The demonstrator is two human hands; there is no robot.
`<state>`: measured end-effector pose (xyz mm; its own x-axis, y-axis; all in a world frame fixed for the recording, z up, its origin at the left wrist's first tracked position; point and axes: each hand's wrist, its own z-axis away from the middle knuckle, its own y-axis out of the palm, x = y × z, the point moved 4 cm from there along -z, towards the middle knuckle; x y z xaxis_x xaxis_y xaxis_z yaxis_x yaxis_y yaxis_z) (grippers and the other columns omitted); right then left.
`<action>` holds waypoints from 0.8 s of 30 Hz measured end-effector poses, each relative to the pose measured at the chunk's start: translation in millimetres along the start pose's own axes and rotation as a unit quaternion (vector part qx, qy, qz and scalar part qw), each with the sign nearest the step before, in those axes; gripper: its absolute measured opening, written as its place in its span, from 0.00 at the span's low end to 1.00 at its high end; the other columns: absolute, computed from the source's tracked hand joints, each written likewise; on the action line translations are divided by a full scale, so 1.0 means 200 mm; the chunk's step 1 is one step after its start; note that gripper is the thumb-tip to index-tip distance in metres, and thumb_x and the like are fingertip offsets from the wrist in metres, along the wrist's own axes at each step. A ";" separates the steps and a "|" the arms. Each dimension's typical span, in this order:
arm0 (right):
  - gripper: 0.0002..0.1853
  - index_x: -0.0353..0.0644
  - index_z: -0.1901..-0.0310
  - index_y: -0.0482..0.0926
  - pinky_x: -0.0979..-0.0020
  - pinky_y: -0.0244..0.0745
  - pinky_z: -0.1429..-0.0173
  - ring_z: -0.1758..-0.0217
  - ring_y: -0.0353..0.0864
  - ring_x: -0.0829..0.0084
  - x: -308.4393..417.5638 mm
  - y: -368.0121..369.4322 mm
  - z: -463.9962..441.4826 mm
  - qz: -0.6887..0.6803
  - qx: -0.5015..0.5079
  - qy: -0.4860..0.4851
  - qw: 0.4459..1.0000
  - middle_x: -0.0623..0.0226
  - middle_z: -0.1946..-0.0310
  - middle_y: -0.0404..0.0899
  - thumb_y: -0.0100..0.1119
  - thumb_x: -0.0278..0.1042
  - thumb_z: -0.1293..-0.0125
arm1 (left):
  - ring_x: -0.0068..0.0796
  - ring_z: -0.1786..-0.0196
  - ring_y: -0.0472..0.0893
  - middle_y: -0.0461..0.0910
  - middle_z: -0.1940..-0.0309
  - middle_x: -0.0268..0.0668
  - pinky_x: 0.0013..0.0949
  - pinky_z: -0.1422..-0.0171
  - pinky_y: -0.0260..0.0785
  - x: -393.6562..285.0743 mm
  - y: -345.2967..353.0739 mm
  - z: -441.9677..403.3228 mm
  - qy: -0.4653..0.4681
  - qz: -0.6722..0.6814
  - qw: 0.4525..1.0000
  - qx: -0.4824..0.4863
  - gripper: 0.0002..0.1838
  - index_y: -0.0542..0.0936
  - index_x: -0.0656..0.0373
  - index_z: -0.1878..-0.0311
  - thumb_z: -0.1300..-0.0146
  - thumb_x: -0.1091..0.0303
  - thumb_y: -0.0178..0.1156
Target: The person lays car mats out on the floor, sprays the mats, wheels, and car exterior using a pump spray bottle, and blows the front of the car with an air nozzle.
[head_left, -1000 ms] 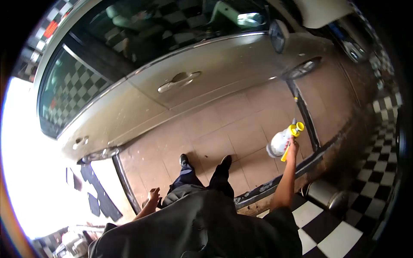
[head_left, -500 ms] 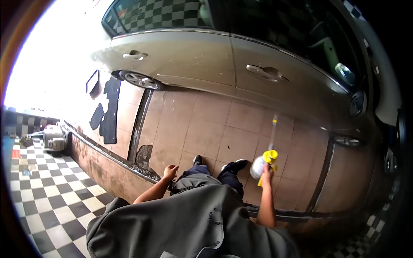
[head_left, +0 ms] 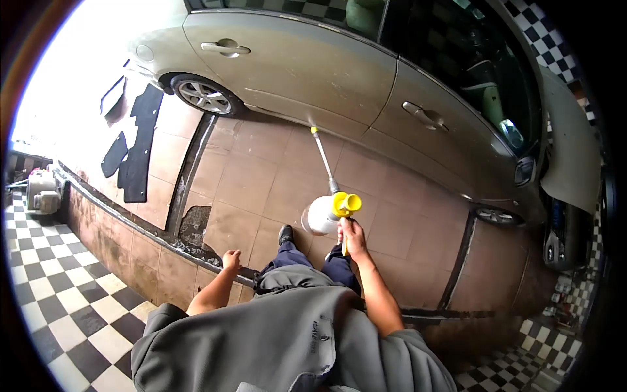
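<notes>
My right hand is wrapped round the handle of a pump sprayer with a white, see-through tank and a yellow top. From it a thin grey wand with a yellow tip points at the lower edge of the car's rear door. The beige car stands side-on before me, its doors closed. My left hand hangs at my left side with its fingers curled in, and no object shows in it.
Black floor mats lie on the tiles near the rear wheel. A low tiled ledge runs along my left, with a grey machine beyond it. Dark channels cross the floor. The car's hood appears raised.
My right hand has swung the sprayer leftward, and its wand tip now points at the rear door's lower edge. My view has shifted, showing more of the car's front. The left hand stays low.
</notes>
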<state>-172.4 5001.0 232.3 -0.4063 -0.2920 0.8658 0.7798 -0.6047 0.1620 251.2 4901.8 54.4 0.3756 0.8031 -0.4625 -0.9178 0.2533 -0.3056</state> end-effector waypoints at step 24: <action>0.19 0.53 0.82 0.60 0.73 0.60 0.77 0.87 0.57 0.78 -0.77 -1.19 -0.38 -0.202 -0.355 0.226 0.884 0.80 0.89 0.57 0.40 0.50 0.36 | 0.19 0.70 0.70 0.72 0.73 0.28 0.27 0.69 0.68 0.40 0.00 0.31 -0.037 0.080 0.993 -0.075 0.10 0.74 0.56 0.64 0.43 0.60 0.56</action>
<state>-331.7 5133.6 23.7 -0.8577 -0.1154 0.5011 0.0973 -0.9933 -0.0622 273.0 5000.1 68.0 0.2107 0.8658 -0.4539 -0.9334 0.0403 -0.3565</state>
